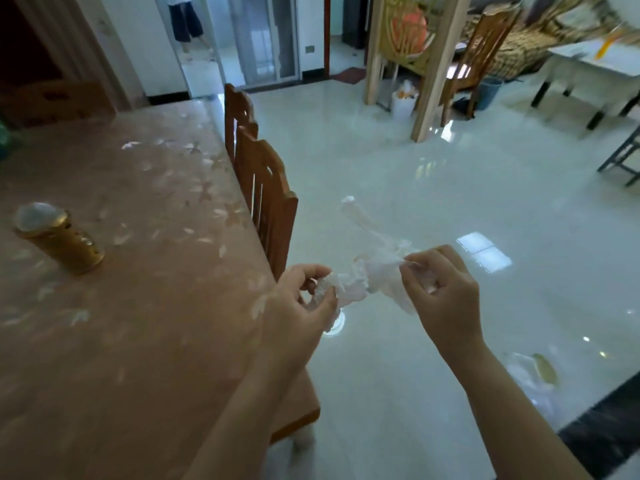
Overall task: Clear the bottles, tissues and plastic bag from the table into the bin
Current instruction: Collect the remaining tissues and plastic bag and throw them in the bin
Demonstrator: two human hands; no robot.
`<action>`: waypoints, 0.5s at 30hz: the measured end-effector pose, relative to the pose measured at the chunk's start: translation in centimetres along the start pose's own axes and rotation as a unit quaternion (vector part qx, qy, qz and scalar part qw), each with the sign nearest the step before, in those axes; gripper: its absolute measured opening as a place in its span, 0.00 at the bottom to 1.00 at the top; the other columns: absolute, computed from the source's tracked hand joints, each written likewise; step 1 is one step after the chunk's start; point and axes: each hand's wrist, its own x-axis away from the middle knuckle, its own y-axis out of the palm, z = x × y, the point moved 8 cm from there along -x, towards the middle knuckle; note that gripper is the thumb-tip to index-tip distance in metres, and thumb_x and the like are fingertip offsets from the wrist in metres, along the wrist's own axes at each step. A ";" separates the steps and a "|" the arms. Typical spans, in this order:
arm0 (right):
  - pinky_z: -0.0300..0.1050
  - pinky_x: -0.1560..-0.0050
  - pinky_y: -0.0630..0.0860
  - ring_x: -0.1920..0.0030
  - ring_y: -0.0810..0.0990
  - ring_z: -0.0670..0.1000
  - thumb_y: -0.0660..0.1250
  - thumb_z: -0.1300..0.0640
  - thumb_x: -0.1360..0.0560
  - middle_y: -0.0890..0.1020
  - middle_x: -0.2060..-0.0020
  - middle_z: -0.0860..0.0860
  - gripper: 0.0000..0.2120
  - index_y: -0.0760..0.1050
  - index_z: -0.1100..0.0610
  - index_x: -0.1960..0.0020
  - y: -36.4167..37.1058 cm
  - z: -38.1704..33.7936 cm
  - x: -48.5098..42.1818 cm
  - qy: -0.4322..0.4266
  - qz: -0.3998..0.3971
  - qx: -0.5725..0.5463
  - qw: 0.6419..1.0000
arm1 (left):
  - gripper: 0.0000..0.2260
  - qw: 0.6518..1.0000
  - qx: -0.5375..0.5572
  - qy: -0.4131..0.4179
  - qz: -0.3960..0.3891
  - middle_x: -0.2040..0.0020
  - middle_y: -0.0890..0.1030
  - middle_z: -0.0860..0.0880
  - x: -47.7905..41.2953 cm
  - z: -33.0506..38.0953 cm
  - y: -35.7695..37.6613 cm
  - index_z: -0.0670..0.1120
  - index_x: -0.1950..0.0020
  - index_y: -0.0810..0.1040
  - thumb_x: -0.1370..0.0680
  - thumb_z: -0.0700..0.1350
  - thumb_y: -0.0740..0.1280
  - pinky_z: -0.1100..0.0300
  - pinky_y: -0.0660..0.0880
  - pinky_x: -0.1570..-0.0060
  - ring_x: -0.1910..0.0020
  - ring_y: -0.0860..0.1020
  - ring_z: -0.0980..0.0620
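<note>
Both hands — left hand (304,299), right hand (441,292) — grip plastic bag (363,271).

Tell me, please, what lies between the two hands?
In the head view, a crumpled plastic bag spans from left hand to right hand, both pinching it.

The table (138,306) wears a pinkish, glossy cover printed with pale petals. A gold container (60,239) with a clear domed cap stands tilted near its left edge. Two wooden chairs (266,188) stand on the shiny white floor (433,202), tucked against the table's right edge.
</note>
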 end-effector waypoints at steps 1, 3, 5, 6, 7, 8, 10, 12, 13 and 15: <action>0.25 0.62 0.66 0.63 0.72 0.36 0.68 0.63 0.32 0.74 0.65 0.51 0.01 0.78 0.62 0.61 -1.1 1.3 -0.8 0.003 0.005 0.005 1.000 | 0.14 1.000 0.011 -0.008 -0.003 0.63 0.76 0.57 -0.6 0.6 1.8 0.58 0.57 0.74 0.30 0.39 0.71 0.67 0.70 0.63 0.66 0.72 0.63; 0.25 0.61 0.66 0.62 0.72 0.35 0.68 0.64 0.32 0.74 0.65 0.52 0.01 0.78 0.61 0.61 -3.0 3.7 -2.3 0.009 0.009 0.012 1.000 | 0.12 0.999 0.035 -0.030 -0.016 0.65 0.76 0.59 -1.6 1.2 5.1 0.57 0.57 0.75 0.29 0.39 0.71 0.59 0.75 0.61 0.67 0.72 0.62; 0.25 0.61 0.66 0.61 0.72 0.35 0.68 0.65 0.32 0.74 0.65 0.51 0.01 0.78 0.61 0.61 -4.3 5.7 -3.5 0.016 0.013 0.012 1.000 | 0.11 0.997 0.049 -0.049 -0.033 0.64 0.76 0.66 -2.6 1.4 8.1 0.57 0.56 0.75 0.29 0.41 0.70 0.46 0.77 0.64 0.68 0.72 0.60; 0.25 0.61 0.66 0.62 0.72 0.36 0.68 0.65 0.32 0.74 0.65 0.51 0.01 0.78 0.61 0.61 -4.8 6.6 -4.2 0.019 0.017 0.011 1.000 | 0.11 0.997 0.048 -0.054 -0.039 0.64 0.75 0.67 -3.1 1.5 9.4 0.57 0.56 0.76 0.28 0.40 0.70 0.44 0.77 0.66 0.68 0.71 0.61; 0.26 0.61 0.66 0.62 0.72 0.36 0.68 0.65 0.32 0.74 0.65 0.51 0.01 0.78 0.60 0.61 -5.2 7.5 -4.9 0.023 0.022 0.010 0.999 | 0.11 0.997 0.045 -0.051 -0.043 0.65 0.76 0.64 -3.7 1.6 10.6 0.56 0.56 0.76 0.28 0.40 0.70 0.45 0.77 0.66 0.68 0.71 0.62; 0.26 0.61 0.66 0.62 0.72 0.37 0.68 0.65 0.31 0.74 0.65 0.51 0.02 0.78 0.60 0.61 -5.5 8.4 -5.6 0.026 0.027 0.009 0.999 | 0.10 0.997 0.041 -0.043 -0.045 0.65 0.75 0.62 -4.5 1.9 11.6 0.55 0.55 0.76 0.29 0.40 0.70 0.51 0.76 0.65 0.68 0.71 0.63; 0.26 0.62 0.66 0.63 0.72 0.37 0.67 0.65 0.31 0.74 0.65 0.51 0.02 0.78 0.60 0.61 -5.6 10.3 -7.2 0.034 0.034 0.007 0.999 | 0.09 0.998 0.026 -0.021 -0.049 0.62 0.76 0.58 -6.4 2.1 13.5 0.52 0.54 0.77 0.29 0.39 0.70 0.66 0.72 0.62 0.65 0.72 0.64; 0.25 0.62 0.66 0.63 0.72 0.36 0.67 0.65 0.31 0.74 0.65 0.51 0.02 0.78 0.60 0.60 -5.5 12.2 -9.0 0.043 0.038 0.006 0.998 | 0.07 0.998 0.018 -0.016 -0.054 0.60 0.77 0.56 -8.6 1.8 15.5 0.51 0.53 0.77 0.29 0.42 0.70 0.71 0.68 0.62 0.62 0.72 0.63; 0.25 0.62 0.66 0.63 0.72 0.36 0.67 0.65 0.31 0.74 0.65 0.51 0.02 0.78 0.60 0.60 -5.2 13.2 -10.1 0.048 0.037 0.006 0.998 | 0.07 0.998 0.019 -0.020 -0.054 0.60 0.77 0.56 -9.8 1.5 16.5 0.51 0.53 0.77 0.30 0.44 0.69 0.71 0.68 0.62 0.62 0.73 0.63; 0.25 0.62 0.66 0.63 0.72 0.36 0.68 0.66 0.31 0.74 0.65 0.51 0.03 0.78 0.60 0.61 -4.4 15.3 -12.5 0.050 0.029 0.008 0.998 | 0.07 0.998 0.024 -0.029 -0.049 0.60 0.77 0.58 -12.5 0.8 18.4 0.54 0.54 0.76 0.30 0.45 0.70 0.70 0.69 0.63 0.63 0.73 0.63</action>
